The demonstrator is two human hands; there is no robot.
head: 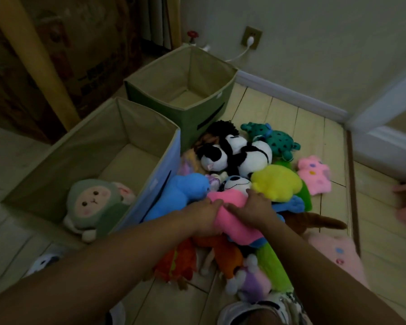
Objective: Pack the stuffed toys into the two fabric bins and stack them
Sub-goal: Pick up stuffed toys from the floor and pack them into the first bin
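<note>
Both hands, left hand [205, 213] & right hand [256, 207], fingers curled round the pink plush toy [230, 215] mid-pile. Best lifted clear w/ both, then left into the near blue fabric bin [155, 184], beside the green-hooded monkey plush [94, 205].

Both bins gape open; the blue bin [167, 165] apparently holds one monkey toy [94, 205].

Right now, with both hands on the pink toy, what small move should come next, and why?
Probably lift the pink toy out of the pile and swing it left into the blue bin: both the left hand and right hand already grip it, and that bin sits closest, holding only a green monkey toy.
</note>
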